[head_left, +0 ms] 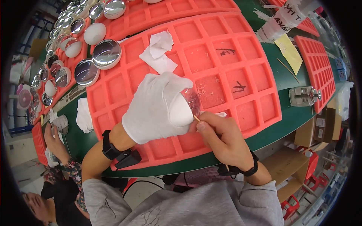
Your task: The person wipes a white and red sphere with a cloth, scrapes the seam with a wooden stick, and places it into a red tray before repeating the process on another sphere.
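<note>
My left hand [154,107], in a white glove, is closed around a round glass lens [192,98] with a clear, shiny curved face and a white side. My bare right hand [222,137] pinches a thin wooden stick [196,118], its tip at the lens's lower edge. Both hands are over a red foam tray [162,149] with square pockets. White wipes [159,52] lie crumpled on the tray beyond my left hand. A small white end of something pokes out beside my right fingers; I cannot make out what it is.
Several mirrored domes [107,54] fill foam trays at the left and back. At the right are a glass jar with a metal top [303,96], a yellow paper [289,54], a plastic-wrapped roll [279,23] and another red tray [316,71]. A co-worker's hand [56,141] is at the left.
</note>
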`<move>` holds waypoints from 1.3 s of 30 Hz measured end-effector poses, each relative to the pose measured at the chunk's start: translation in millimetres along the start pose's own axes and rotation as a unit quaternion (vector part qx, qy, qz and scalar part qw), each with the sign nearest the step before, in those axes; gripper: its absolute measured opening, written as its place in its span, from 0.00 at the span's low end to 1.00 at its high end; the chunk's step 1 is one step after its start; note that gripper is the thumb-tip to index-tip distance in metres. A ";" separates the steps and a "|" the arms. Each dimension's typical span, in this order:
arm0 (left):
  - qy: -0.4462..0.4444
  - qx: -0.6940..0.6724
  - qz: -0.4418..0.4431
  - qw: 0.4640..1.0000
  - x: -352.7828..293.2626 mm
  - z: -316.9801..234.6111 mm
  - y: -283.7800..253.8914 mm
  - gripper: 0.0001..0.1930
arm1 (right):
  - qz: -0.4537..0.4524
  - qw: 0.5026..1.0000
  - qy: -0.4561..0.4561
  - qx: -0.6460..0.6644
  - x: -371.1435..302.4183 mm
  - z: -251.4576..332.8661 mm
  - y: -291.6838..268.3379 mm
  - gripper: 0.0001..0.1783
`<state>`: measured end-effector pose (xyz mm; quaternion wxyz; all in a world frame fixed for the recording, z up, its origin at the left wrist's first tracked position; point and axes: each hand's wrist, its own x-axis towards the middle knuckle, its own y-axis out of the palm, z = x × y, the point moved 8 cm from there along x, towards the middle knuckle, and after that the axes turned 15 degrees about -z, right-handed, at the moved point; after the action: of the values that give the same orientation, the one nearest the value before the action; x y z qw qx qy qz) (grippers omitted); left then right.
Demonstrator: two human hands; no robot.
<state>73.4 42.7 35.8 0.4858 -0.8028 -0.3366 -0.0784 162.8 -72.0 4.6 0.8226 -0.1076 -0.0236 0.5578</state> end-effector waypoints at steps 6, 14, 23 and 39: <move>-0.011 0.001 0.014 1.000 -1.3 1.9 6.6 0.39 | -0.002 0.999 0.038 0.016 -3.8 -5.6 -1.0 0.11; -0.047 -0.036 0.028 0.998 -5.2 6.0 8.0 0.43 | -0.027 0.999 0.008 0.021 2.5 2.0 3.5 0.12; -0.026 -0.054 0.006 0.998 -8.5 6.2 9.5 0.44 | -0.004 0.996 0.079 0.052 8.2 3.5 5.3 0.15; -0.030 -0.036 -0.003 0.999 -3.5 2.1 7.5 0.37 | 0.009 0.970 0.171 0.171 12.4 -11.6 9.1 0.20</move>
<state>74.9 40.5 27.7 0.4458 -0.8209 -0.3504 -0.0679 161.0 -59.1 -9.6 0.8159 -0.0597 0.2141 0.5338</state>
